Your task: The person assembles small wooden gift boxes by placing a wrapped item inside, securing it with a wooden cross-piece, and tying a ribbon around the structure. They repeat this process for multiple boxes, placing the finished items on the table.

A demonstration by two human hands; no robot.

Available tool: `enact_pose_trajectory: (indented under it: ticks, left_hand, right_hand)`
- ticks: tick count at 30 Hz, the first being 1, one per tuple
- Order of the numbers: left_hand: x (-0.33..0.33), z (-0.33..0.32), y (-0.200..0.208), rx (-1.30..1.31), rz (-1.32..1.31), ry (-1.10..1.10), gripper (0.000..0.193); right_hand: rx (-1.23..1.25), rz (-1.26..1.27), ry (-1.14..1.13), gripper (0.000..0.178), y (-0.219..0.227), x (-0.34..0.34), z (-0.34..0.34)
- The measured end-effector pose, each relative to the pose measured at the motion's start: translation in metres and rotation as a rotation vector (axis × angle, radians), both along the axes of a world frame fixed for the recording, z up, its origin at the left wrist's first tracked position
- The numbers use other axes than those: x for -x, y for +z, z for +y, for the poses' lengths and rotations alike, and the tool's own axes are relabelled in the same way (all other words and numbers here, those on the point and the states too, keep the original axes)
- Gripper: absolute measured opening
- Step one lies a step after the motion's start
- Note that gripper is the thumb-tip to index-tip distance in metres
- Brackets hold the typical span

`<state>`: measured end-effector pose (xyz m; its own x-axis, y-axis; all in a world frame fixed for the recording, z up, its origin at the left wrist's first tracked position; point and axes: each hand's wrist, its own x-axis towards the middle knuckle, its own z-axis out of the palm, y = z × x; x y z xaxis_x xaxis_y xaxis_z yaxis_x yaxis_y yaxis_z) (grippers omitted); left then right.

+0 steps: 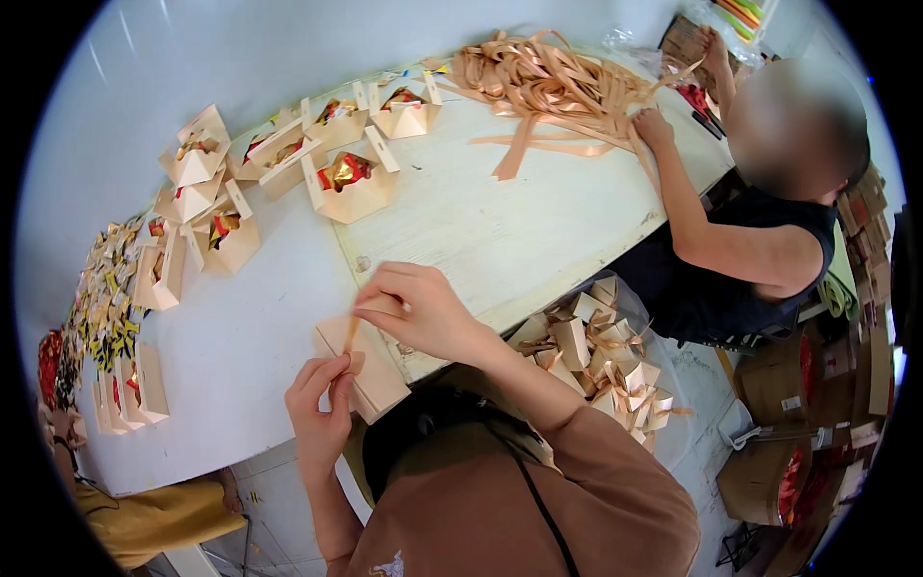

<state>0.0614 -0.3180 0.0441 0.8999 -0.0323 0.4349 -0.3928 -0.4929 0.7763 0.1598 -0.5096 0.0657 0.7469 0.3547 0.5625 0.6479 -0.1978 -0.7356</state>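
With the pale box (377,380) as my dial's centre, I watch, through a distant head camera, two bare hands work a tan ribbon (352,334) at the near edge of a white table (245,385). The left hand (319,399), at eight o'clock, has thumb and forefinger pinched on the ribbon's lower part, against the box's top. The right hand (411,306), at one o'clock and just above the box, has thumb and fingers closed on the ribbon's upper part; the strip between them blurs on my feed.

From eleven to twelve o'clock I count several open boxes (354,197) with red and gold packets (344,171) inside. Three more boxes (144,385) stand side by side at nine, near a heap of small wrapped packets (111,288). A ribbon pile (553,82) spreads at one. At two, a co-worker (760,240) in a dark sleeveless top touches the ribbons with one hand and raises the other. A clear tub (673,404) of ribboned boxes (615,370) sits at three.
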Motion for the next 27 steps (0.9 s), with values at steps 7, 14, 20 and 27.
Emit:
enact_pose_trajectory:
  ticks: [7,14,20,27]
  left_hand:
    - [0.001,-0.007,0.002,0.065,0.068,0.191,0.03]
    - [-0.009,-0.009,-0.031,0.845,0.132,0.097,0.035]
    - [-0.015,-0.013,-0.035,0.608,0.203,0.055,0.03]
    - [-0.011,-0.015,-0.02,0.742,0.285,0.024,0.024]
  right_hand:
    - [0.164,-0.214,0.317,0.007,0.022,0.046,0.033]
    - [-0.549,0.842,0.647,0.038,-0.019,0.063,-0.002]
    - [-0.398,1.008,0.425,0.023,-0.027,0.035,-0.003]
    - [-0.06,0.207,0.033,0.014,-0.028,0.029,0.008]
